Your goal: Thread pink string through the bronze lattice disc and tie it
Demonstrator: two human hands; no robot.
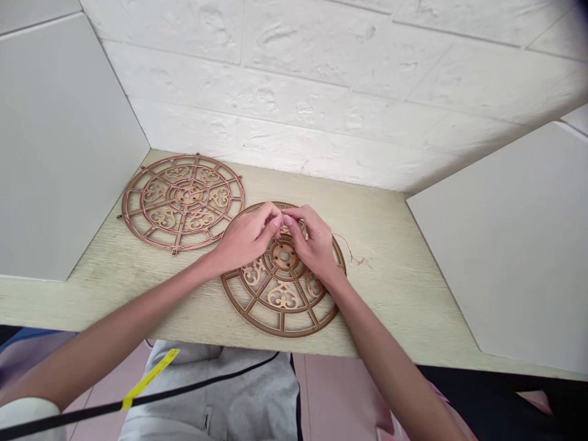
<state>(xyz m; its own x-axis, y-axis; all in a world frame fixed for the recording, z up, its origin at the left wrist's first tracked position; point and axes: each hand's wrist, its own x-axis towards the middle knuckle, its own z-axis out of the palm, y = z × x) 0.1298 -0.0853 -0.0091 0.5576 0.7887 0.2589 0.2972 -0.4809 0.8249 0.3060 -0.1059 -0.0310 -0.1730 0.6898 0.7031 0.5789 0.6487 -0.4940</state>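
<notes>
Both hands meet above the far part of a round brown openwork disc [283, 332] with scroll-shaped cut-outs, lying flat on the table. My left hand [250, 237] is closed in a pinch, thumb against fingertips. Right beside it, my right hand [313, 239] pinches too, its thumb nearly touching the left fingers. A thin reddish wire [351, 250] comes out from behind my right hand and trails onto the table with a frayed, twisted end. The bit between the fingertips is too small to see clearly. My hands and forearms cover the disc's upper part and sides.
A second similar disc [177, 248], with reddish wire laid along its rings and spokes, lies at the back left. White panels stand at the left [59, 153] and right [514, 245] of the pale green tabletop [390, 318]. Behind is a white brick-patterned wall [294, 86].
</notes>
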